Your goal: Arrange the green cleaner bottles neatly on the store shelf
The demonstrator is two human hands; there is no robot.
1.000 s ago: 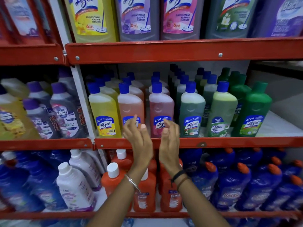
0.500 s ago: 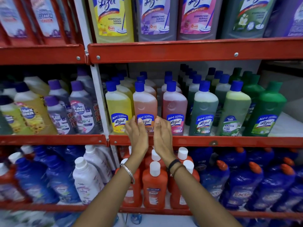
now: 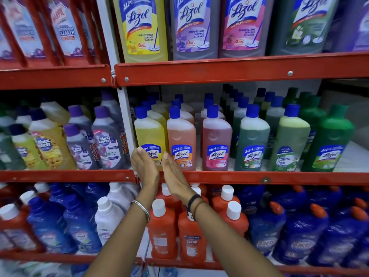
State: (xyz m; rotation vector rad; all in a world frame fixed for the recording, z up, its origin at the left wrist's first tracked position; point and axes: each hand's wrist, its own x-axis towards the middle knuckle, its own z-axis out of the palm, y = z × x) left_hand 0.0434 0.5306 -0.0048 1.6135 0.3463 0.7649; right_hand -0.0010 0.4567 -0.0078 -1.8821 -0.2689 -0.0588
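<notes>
Our left hand (image 3: 144, 166) and right hand (image 3: 173, 172), flat, fingers spread, empty, bracket the yellow bottle (image 3: 150, 136), apparently touching it. The green cleaner bottles (image 3: 329, 140) stand far right on the shelf (image 3: 259, 177); we should shift there, squaring labels forward.

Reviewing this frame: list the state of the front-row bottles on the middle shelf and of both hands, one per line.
yellow Lizol bottle: upright, capped, hands just in front of its label.
orange Lizol bottle: upright, capped.
pink Lizol bottle: upright, capped.
dark green Lizol bottle: upright, capped.
Bactin floor cleaner bottle: upright, capped.
bright green bottle: upright, capped, at row's right end.
left hand: open, flat, holding nothing.
right hand: open, flat, holding nothing.
</notes>
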